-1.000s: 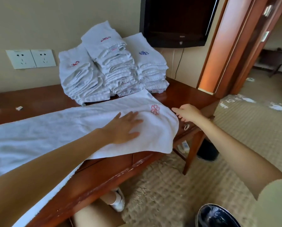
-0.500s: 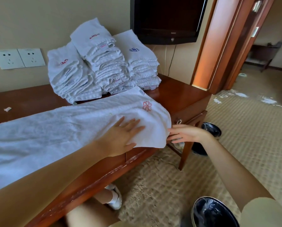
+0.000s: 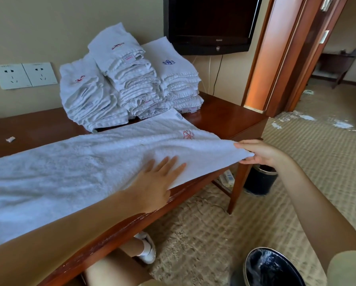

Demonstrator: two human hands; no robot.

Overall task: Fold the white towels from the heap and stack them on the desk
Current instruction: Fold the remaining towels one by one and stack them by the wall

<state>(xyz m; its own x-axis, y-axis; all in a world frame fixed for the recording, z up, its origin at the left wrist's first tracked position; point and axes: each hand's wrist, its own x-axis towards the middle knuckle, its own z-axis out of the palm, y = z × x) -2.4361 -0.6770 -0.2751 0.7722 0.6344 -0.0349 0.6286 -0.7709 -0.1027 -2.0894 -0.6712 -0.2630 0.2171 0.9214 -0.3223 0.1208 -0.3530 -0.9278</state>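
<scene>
**Foreground.** A dark waste bin [image 3: 272, 269] stands on the carpet at the person's right side.

**Left hand** [image 3: 155, 182]. It lies flat, fingers straight and slightly spread, with the palm pressing the white towel [image 3: 80, 166] onto the desk [image 3: 230, 118] near its front edge. This probably anchors the cloth so it cannot slide while its end is handled.

**Towel.** It runs lengthwise along the desk front as a long strip, seemingly already narrowed by a first fold. A red embroidered emblem [image 3: 188, 134] faces up near its right end.

**Right hand** [image 3: 259, 154]. Fingers and thumb pinch the towel's right end, which is lifted clear of the desk corner and drawn taut. The likely purpose is to carry that end leftward over the pressed palm for the next fold.

**Middle distance.** Three stacks of folded towels [image 3: 127, 85] lean together against the wall. This is the finished work, which the present towel should join. The unfolded heap is not in view.

**Background.** Twin wall sockets [image 3: 22, 75] sit at left, and a dark television [image 3: 210, 23] is mounted above the stacks.
</scene>
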